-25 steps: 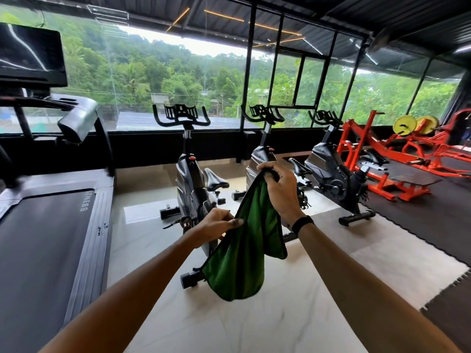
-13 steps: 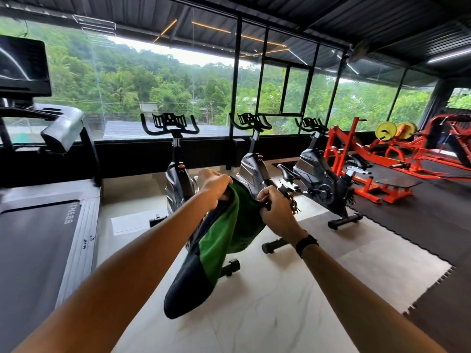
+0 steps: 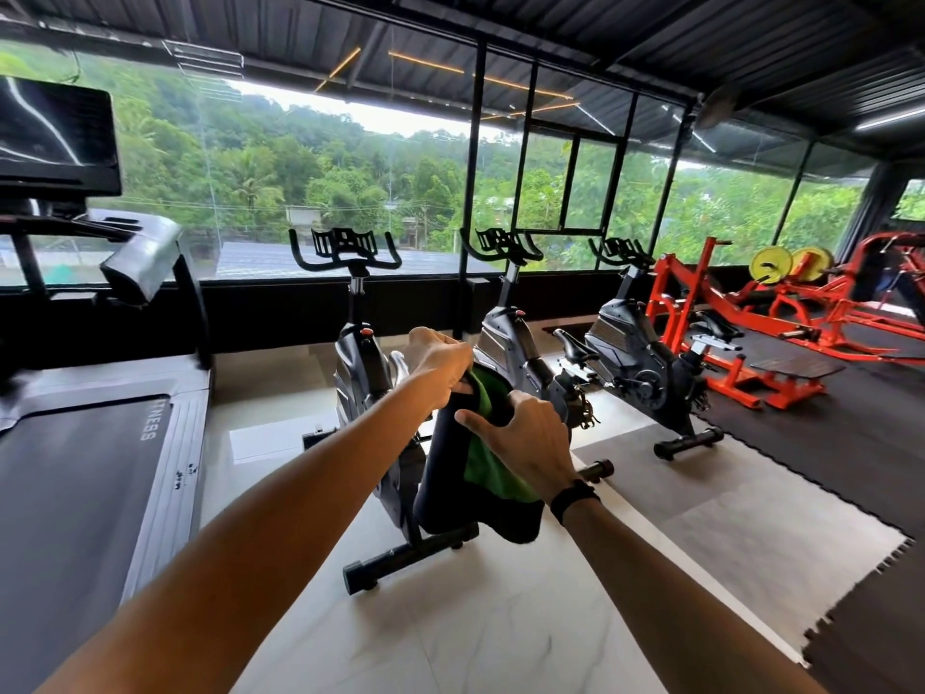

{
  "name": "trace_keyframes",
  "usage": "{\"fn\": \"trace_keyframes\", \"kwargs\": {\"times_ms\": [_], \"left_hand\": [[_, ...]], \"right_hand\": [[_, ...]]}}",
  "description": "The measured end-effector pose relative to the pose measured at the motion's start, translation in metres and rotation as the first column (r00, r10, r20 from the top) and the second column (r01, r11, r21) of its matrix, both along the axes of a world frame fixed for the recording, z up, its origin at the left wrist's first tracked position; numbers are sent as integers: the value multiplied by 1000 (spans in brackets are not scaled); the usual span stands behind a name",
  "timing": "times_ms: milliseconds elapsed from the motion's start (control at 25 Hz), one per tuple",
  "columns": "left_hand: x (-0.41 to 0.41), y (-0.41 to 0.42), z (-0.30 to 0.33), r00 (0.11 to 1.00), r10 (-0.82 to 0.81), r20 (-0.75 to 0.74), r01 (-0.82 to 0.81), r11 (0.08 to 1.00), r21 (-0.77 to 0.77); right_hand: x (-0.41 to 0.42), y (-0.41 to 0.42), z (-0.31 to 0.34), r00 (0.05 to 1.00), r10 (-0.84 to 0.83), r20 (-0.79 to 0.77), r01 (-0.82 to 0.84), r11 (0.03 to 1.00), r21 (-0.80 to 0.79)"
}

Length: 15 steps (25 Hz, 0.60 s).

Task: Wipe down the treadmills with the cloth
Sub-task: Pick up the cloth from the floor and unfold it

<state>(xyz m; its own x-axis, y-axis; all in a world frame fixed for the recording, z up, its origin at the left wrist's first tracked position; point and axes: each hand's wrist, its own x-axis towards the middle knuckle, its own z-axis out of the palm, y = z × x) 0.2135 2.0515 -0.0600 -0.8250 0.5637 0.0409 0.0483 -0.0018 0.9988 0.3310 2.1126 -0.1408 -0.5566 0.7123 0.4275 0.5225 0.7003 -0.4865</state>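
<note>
A green cloth with a dark reverse side hangs folded in front of me, held up in the air by both hands. My left hand pinches its upper edge. My right hand grips the fold just below and to the right; a black band sits on that wrist. The treadmill lies at the left, its dark belt and grey side rail running toward me, with its console screen up at the top left. Neither hand touches the treadmill.
Three black spin bikes stand in a row ahead, facing the window wall; the nearest one is right behind the cloth. Orange weight machines fill the right side on black mats. Pale tiled floor lies beneath my arms.
My left hand rose from the cloth's lower corner to its top edge. The cloth went from hanging spread to folded over, its dark side showing. My view shifted slightly.
</note>
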Motion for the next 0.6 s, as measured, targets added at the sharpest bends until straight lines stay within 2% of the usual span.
{"fn": "trace_keyframes", "kwargs": {"times_ms": [80,240,360,520,600], "left_hand": [[4,4,0,999,19,-29,-19,1000,-4],[8,11,-3,990,59,-130,-63,998,-26],[0,10,-3,976,61,-208,-73,996,-52],[-27,4,-3,969,86,-231,-115,986,-117],[-37,1,-2,957,26,-290,-85,978,-191]], "right_hand": [[-6,-7,4,996,-85,41,85,996,22],[-17,-11,7,987,-158,13,158,986,45],[-11,-5,8,991,-122,57,122,992,9],[3,14,9,994,-66,88,71,996,-58],[8,28,10,996,5,88,-1,999,-52]]}}
